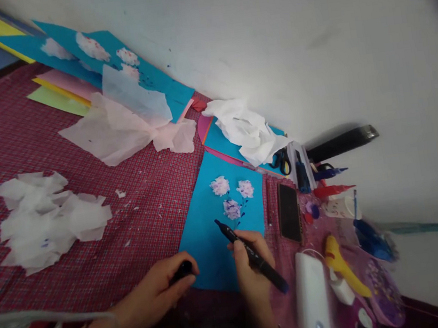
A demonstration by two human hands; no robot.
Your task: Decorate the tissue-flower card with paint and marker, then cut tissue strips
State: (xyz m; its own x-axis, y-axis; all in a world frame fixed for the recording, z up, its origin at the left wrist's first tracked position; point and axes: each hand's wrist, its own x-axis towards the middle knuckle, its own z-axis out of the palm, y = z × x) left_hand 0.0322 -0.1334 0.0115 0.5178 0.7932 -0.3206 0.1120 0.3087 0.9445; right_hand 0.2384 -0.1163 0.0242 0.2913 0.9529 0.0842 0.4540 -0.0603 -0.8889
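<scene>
A blue card [203, 230] lies on the red checked cloth [37, 129] with three small tissue flowers [231, 194] stuck on it. My right hand [251, 270] is closed around a black marker [251, 255], its tip resting on the card just below the flowers. My left hand [155, 296] is closed on the marker's black cap [184, 269] at the card's lower left edge.
Torn white tissue [44, 219] lies at left and more crumpled tissue [249, 130] by the wall. Coloured paper sheets [109, 65] lean at the back. Scissors [281, 161], a black phone [289, 211], a white power bank [311, 294], and glue tubes [333, 189] crowd the right.
</scene>
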